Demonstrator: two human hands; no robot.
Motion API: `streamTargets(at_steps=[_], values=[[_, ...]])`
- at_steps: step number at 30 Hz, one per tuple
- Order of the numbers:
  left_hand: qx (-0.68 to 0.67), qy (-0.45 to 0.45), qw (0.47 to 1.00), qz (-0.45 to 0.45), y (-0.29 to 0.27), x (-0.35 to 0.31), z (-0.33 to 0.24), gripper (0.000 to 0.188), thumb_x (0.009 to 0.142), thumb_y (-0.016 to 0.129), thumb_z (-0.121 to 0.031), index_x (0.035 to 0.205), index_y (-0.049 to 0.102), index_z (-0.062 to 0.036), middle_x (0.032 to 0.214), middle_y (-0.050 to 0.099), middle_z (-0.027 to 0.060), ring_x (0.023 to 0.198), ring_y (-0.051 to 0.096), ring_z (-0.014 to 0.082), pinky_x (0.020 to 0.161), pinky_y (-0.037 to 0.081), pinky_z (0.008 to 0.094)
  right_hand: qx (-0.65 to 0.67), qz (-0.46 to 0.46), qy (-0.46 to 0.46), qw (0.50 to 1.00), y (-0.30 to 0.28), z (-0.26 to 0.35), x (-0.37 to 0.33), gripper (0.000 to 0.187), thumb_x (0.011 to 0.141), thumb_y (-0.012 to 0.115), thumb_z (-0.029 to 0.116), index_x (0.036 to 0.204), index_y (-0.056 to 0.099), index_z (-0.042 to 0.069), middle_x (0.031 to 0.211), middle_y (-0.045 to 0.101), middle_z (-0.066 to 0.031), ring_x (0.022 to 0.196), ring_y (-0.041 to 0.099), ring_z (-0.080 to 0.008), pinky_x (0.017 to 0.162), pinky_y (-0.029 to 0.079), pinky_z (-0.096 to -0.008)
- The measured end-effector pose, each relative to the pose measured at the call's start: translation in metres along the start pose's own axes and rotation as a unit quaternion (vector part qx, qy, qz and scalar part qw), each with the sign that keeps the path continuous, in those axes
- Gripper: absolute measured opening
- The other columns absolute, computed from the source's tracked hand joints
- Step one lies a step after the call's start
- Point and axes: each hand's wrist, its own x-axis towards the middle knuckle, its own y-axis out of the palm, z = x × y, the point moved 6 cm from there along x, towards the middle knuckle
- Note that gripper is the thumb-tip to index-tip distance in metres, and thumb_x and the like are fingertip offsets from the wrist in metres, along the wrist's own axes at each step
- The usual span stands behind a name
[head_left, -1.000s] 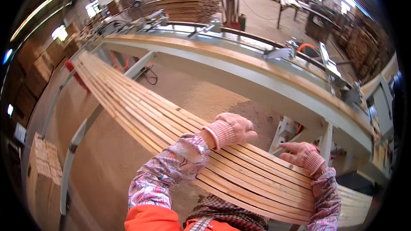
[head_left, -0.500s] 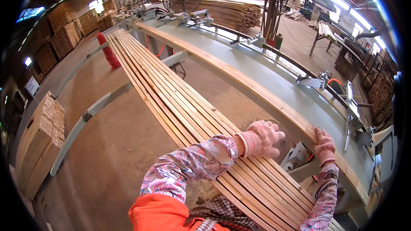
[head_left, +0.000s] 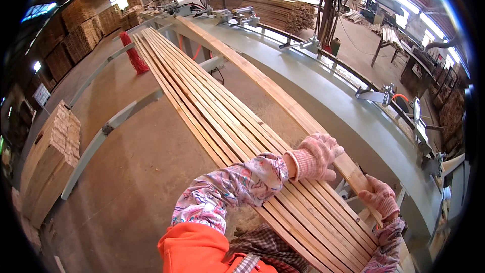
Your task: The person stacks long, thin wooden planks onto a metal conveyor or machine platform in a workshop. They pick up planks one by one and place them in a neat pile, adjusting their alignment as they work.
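A long pale wooden board (head_left: 268, 84) runs diagonally beside the grey machine bed. My right hand (head_left: 381, 197), in a pink knitted glove, grips its near part, fingers over the top. My left hand (head_left: 318, 156), in the same kind of glove, has its fingers over the board farther along, with the thumb at the near edge; its grip is partly hidden. Beneath my left forearm lies a row of narrow wooden strips (head_left: 217, 116), side by side and roughly parallel to the board.
Curved grey support arms (head_left: 126, 111) reach out on the left. The machine bed (head_left: 303, 86) carries metal clamps (head_left: 379, 95) along its far side. A stack of wood blocks (head_left: 53, 159) stands at left, red strings (head_left: 134, 58) hang by the strips, and a lumber pile (head_left: 273, 12) lies behind.
The board has shifted off the machine bed's edge toward the strips. My right hand has come nearer with it, and my left hand has moved from above the strips onto the board.
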Motion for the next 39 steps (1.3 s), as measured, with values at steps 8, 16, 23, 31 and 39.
streamTargets(at_steps=[8, 16, 23, 31, 39], values=[[0.105, 0.04, 0.989, -0.094, 0.001, -0.005, 0.001, 0.087, 0.088, 0.061, -0.065, 0.153, 0.043, -0.0108, 0.154, 0.043, 0.017, 0.148, 0.033, 0.0354, 0.126, 0.018, 0.0491, -0.296, -0.097, -0.153, 0.938, -0.009, 0.055, -0.029, 0.038, 0.067, 0.086, 0.033, 0.096, 0.074, 0.011, 0.092, 0.07, -0.0122, 0.084, 0.068, -0.0361, 0.076, 0.054, -0.0455], [0.054, -0.012, 0.996, 0.073, 0.004, 0.003, 0.009, 0.077, 0.092, 0.05, -0.07, 0.14, 0.057, -0.0099, 0.134, 0.061, 0.0171, 0.125, 0.059, 0.0368, 0.102, 0.049, 0.0546, -0.236, -0.056, -0.181, 0.953, -0.008, 0.063, -0.067, 0.028, 0.067, 0.085, 0.031, 0.083, 0.076, 0.011, 0.08, 0.065, -0.0111, 0.08, 0.067, -0.0328, 0.071, 0.053, -0.0442], [0.065, 0.009, 0.988, 0.137, 0.009, -0.004, -0.004, 0.075, 0.098, 0.036, -0.068, 0.097, 0.077, -0.0059, 0.082, 0.071, 0.0147, 0.087, 0.072, 0.0315, 0.074, 0.058, 0.0469, 0.103, 0.026, -0.067, 0.992, -0.008, 0.031, -0.089, 0.042, 0.087, 0.071, 0.043, 0.097, 0.077, 0.003, 0.087, 0.073, -0.01, 0.083, 0.069, -0.0246, 0.075, 0.053, -0.0353], [0.068, 0.031, 0.984, 0.162, 0.017, 0.007, 0.011, 0.07, 0.102, 0.029, -0.067, 0.101, 0.074, -0.013, 0.088, 0.07, 0.0117, 0.089, 0.071, 0.0312, 0.078, 0.058, 0.0487, -0.02, -0.016, -0.09, 0.996, -0.003, 0.033, -0.105, 0.044, 0.096, 0.062, 0.048, 0.106, 0.077, 0.009, 0.091, 0.074, -0.0105, 0.082, 0.068, -0.0306, 0.078, 0.055, -0.0369], [0.168, 0.322, 0.931, -0.04, 0.029, -0.002, 0.006, 0.024, 0.09, 0.061, -0.015, 0.114, 0.061, -0.0168, 0.082, 0.067, 0.0045, 0.075, 0.068, 0.0251, 0.063, 0.055, 0.0397, 0.008, 0.118, -0.027, 0.993, 0.015, 0.023, -0.077, 0.051, 0.103, 0.041, 0.052, 0.127, 0.071, 0.019, 0.122, 0.071, -0.0133, 0.116, 0.066, -0.0325, 0.1, 0.051, -0.0434]])
